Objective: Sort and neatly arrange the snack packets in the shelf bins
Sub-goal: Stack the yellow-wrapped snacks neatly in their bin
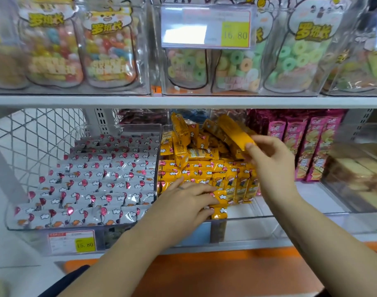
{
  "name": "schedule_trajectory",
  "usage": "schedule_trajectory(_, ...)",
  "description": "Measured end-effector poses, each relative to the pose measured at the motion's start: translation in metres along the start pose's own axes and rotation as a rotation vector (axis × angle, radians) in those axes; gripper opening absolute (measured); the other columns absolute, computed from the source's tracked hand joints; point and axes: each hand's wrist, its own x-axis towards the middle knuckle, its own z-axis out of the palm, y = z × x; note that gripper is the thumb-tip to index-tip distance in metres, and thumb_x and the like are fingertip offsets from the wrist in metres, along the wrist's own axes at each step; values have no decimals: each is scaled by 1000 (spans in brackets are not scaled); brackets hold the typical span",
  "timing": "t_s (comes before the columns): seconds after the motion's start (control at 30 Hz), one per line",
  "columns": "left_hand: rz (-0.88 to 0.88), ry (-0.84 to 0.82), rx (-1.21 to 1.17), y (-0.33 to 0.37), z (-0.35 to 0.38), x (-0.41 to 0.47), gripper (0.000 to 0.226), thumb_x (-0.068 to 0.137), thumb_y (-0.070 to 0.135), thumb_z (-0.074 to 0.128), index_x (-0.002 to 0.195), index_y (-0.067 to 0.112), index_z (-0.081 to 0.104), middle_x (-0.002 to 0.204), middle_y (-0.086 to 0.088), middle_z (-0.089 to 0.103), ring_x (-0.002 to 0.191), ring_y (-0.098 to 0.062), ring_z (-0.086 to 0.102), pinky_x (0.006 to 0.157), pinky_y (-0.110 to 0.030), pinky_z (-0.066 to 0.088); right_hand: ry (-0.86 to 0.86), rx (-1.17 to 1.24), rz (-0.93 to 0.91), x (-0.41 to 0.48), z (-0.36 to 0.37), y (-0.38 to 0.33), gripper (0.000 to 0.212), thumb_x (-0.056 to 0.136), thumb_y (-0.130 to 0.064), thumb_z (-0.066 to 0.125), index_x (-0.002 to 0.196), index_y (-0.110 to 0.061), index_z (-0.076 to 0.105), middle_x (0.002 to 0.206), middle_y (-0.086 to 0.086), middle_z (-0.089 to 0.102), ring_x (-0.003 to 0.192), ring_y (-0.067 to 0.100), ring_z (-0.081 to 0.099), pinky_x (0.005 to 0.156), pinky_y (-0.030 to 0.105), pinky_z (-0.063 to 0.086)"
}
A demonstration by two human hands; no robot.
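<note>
A clear middle bin (pixel 247 217) holds yellow snack packets (pixel 200 168), some in upright rows at the front, others heaped loosely behind. My left hand (pixel 189 200) lies flat with straight fingers on the front-left rows of yellow packets. My right hand (pixel 269 157) is raised over the right side of the bin and pinches a yellow packet (pixel 237 131) by its near end, the packet tilting up and back. The clear bin to the left (pixel 18 228) is filled with neat rows of silver packets (pixel 93 181) printed with red balloons.
Pink snack packets (pixel 312 146) stand upright to the right, beside a clear bin of brown-and-cream items (pixel 355 174). The upper shelf (pixel 183 101) carries bags of coloured candy. A price tag (pixel 72 242) hangs below the left bin. An orange ledge (pixel 226 275) runs along the front.
</note>
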Motion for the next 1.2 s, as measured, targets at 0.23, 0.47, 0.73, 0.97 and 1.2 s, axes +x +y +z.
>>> schedule_trajectory(0.23, -16, -5, -43, 2, 0, 0, 41, 94, 48, 30, 128, 39, 53, 144, 22, 36, 134, -3, 31, 114, -29, 0, -276, 916, 778, -29, -26, -10, 38, 72, 1, 55, 108, -4, 50, 110, 24, 65, 87, 29, 70, 76, 43, 57)
schedule_trajectory(0.47, 11, 19, -49, 0, 2, 1, 61, 84, 56, 16, 122, 36, 60, 139, 18, 46, 129, -8, 41, 111, -32, 7, -615, 642, 720, -21, -26, -11, 57, 64, 12, 45, 120, 6, 55, 121, 20, 60, 97, 23, 62, 79, 28, 57)
schedule_trajectory(0.73, 4, 28, -29, -1, 3, 1, 51, 86, 51, 26, 115, 34, 64, 129, 13, 56, 121, -13, 51, 110, -42, 22, -657, -538, -217, -29, -27, 4, 41, 75, -5, 69, 98, -36, 55, 106, -12, 57, 93, -7, 51, 75, 2, 37)
schedule_trajectory(0.97, 8, 71, 12, -1, 6, 0, 39, 87, 43, 34, 103, 32, 68, 112, 12, 64, 103, -15, 63, 98, -44, 37, -695, -453, -131, -25, -21, 10, 20, 81, -24, 71, 85, -30, 52, 73, -3, 52, 68, 10, 50, 66, 38, 45)
schedule_trajectory(1.2, 13, 55, 5, -2, 7, 0, 38, 89, 43, 37, 107, 32, 68, 122, 11, 62, 110, -15, 60, 102, -44, 30, -502, -488, -282, 3, -23, -4, 47, 81, -11, 67, 122, -27, 53, 98, -16, 57, 92, 6, 56, 75, 23, 48)
